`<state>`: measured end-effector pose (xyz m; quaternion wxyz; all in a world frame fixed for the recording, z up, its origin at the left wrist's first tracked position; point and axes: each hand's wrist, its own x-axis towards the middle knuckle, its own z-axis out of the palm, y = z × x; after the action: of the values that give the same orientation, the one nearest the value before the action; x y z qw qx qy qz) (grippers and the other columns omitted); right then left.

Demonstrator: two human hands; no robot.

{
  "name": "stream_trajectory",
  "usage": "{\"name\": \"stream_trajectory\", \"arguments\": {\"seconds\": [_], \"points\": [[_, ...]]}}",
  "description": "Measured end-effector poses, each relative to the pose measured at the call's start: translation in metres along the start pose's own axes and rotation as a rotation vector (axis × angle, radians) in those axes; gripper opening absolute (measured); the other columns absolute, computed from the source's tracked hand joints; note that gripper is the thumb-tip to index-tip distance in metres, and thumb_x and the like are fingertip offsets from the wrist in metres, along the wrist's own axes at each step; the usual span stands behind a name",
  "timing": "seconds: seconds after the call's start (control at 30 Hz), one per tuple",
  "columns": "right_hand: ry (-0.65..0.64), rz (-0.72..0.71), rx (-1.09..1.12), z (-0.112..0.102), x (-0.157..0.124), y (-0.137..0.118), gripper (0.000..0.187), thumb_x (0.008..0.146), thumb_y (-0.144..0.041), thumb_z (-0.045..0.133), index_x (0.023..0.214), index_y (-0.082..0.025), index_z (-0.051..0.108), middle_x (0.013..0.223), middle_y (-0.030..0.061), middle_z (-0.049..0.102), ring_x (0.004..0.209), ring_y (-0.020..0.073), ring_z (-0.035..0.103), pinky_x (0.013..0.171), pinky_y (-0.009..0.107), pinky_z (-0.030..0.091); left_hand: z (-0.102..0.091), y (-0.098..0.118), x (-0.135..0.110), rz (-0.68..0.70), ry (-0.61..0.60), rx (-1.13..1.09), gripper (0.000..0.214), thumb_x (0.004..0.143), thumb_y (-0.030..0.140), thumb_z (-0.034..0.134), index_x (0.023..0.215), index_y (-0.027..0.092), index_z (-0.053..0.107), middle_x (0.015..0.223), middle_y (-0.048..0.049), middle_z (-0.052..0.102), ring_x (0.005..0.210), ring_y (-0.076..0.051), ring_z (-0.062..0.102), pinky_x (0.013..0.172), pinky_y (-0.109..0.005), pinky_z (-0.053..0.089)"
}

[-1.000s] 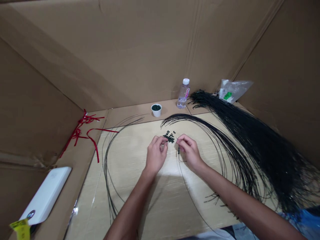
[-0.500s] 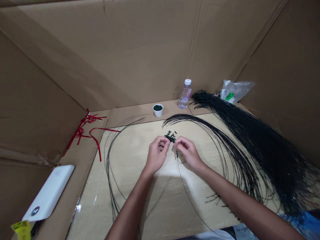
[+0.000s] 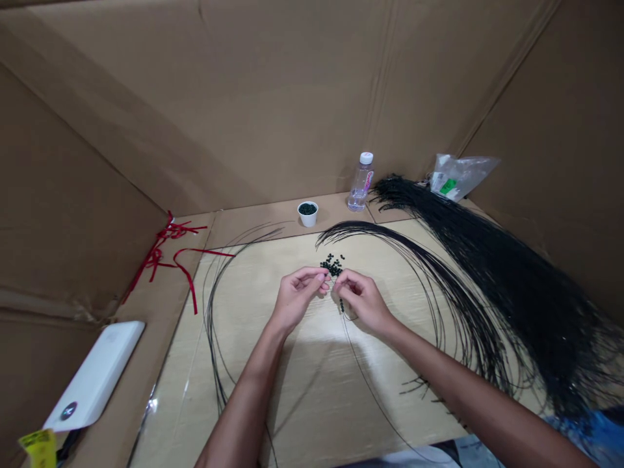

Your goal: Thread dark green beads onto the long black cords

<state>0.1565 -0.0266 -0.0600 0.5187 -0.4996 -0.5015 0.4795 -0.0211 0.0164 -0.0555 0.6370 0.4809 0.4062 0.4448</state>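
Note:
My left hand (image 3: 298,300) is closed, thumb and forefinger pinched just below a small pile of dark beads (image 3: 333,265). What sits between those fingertips is too small to make out. Close beside it, my right hand (image 3: 364,303) pinches a thin dark cord (image 3: 355,364). Several strung beads (image 3: 342,305) hang on this cord under the right fingertips, and its tail runs down toward the table's front edge. A fine strand seems to span the short gap between the two hands.
Behind the pile stands a white cup (image 3: 308,220) of dark beads, with a water bottle (image 3: 359,185) to its right. Cord bundles (image 3: 439,279) and a thick black bundle (image 3: 497,279) lie right, loose cords (image 3: 210,325) left. Red ribbon (image 3: 192,286) and a white power bank (image 3: 97,374) lie far left.
My left hand has shifted slightly left, away from the right hand, widening the gap. My right hand has moved a little left with the cord and its strung beads.

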Motion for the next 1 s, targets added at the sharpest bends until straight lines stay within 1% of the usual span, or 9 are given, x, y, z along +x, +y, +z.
{"name": "stream_trajectory", "arguments": {"seconds": [0.13,0.33,0.47,0.77,1.0], "points": [[-0.003,0.002,0.011,0.0000,0.0002,-0.0005,0.020,0.085,-0.036,0.071,0.071,-0.022,0.063,0.061,-0.0041,0.051,0.057,0.0140,0.039,0.056,0.029,0.029,0.0000,0.0003,0.0004,-0.032,-0.006,-0.009,0.039,0.074,0.042,0.098,0.101,0.016,0.087,0.092,-0.0106,0.084,0.074,-0.017,0.073,0.075,-0.031,0.061],[-0.019,0.000,0.020,0.0001,0.0001,-0.0008,0.020,0.086,-0.036,0.071,0.073,-0.022,0.065,0.062,-0.0034,0.053,0.058,0.0144,0.040,0.057,0.029,0.030,0.0015,0.0015,-0.0005,-0.039,-0.024,0.001,0.039,0.074,0.044,0.098,0.099,0.016,0.087,0.082,-0.0082,0.082,0.072,-0.016,0.071,0.072,-0.030,0.059],[-0.014,-0.003,0.014,0.0002,0.0002,-0.0008,0.021,0.086,-0.037,0.071,0.073,-0.022,0.064,0.061,-0.0032,0.054,0.057,0.0144,0.041,0.057,0.029,0.030,0.0015,0.0020,-0.0011,-0.043,-0.022,-0.001,0.039,0.073,0.044,0.099,0.098,0.017,0.088,0.086,-0.0087,0.082,0.074,-0.016,0.071,0.074,-0.030,0.059],[-0.042,-0.007,0.012,-0.0019,0.0005,0.0007,0.017,0.086,-0.033,0.070,0.075,-0.021,0.066,0.062,-0.0043,0.052,0.058,0.0132,0.040,0.058,0.028,0.030,0.0001,0.0022,0.0004,-0.044,-0.057,0.035,0.040,0.075,0.045,0.097,0.101,0.015,0.088,0.084,-0.0082,0.079,0.070,-0.015,0.065,0.072,-0.029,0.055],[-0.072,-0.014,0.000,-0.0026,0.0006,0.0017,0.016,0.088,-0.033,0.069,0.078,-0.021,0.068,0.068,-0.0013,0.062,0.061,0.0143,0.043,0.060,0.028,0.033,-0.0006,0.0011,-0.0001,-0.040,-0.074,0.038,0.038,0.076,0.045,0.097,0.100,0.016,0.089,0.084,-0.0085,0.080,0.071,-0.015,0.064,0.071,-0.029,0.054]]}}
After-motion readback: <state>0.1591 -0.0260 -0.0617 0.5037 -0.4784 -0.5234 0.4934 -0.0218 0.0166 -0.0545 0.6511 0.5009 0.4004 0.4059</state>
